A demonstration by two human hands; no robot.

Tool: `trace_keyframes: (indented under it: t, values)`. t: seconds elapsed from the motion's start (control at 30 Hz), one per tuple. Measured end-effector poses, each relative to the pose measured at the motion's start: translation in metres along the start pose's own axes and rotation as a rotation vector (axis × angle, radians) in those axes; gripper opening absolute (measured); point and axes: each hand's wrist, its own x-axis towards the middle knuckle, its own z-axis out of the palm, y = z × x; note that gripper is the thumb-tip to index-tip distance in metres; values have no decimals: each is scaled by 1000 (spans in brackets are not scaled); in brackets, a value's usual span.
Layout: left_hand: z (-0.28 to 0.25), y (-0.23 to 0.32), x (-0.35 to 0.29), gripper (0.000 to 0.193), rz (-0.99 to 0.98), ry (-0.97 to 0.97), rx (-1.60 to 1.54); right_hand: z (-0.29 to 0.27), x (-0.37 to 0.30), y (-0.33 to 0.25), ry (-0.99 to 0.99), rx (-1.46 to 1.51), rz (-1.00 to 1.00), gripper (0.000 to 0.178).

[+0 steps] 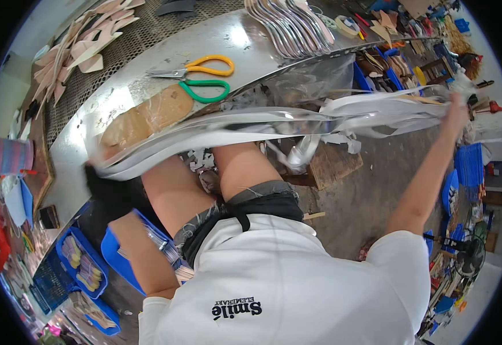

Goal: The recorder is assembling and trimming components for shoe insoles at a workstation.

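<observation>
The person sits at a shiny metal tabletop (147, 63) and stretches a long bundle of silvery plastic strips (274, 123) across the lap, from nine o'clock to three o'clock. The left hand (98, 172), in a dark glove, is closed around the bundle's end at nine o'clock, just off the tabletop's edge. The right hand (456, 112), arm raised and extended, clenches the other end at about two o'clock, with loose strip ends trailing from it. The middle of the bundle sags slightly above the knees. On the tabletop at twelve o'clock lie yellow-handled scissors (196, 68) and, just beside them, green-handled scissors (204, 91). A tan insole-shaped piece (147, 118) rests at ten o'clock, partly under the strips. Blue trays (81, 264) sit on the floor at seven o'clock.
</observation>
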Motion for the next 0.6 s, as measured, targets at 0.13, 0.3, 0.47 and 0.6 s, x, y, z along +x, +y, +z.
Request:
trace_keyframes:
  t: [0.13,0.3,0.47,0.6]
  values:
    - [-26,110,-46,24,308,360,139,-58,94,23,267,234,-42,56]
    - [15,120,-45,32,182,102,70,-54,84,-2,162,-146,-271,58]
    - [73,39,-16,27,79,168,119,31,-84,-70,-82,-54,-693,49]
    - [97,-20,2,32,5,194,253,87,-309,-77,-607,16,-683,44]
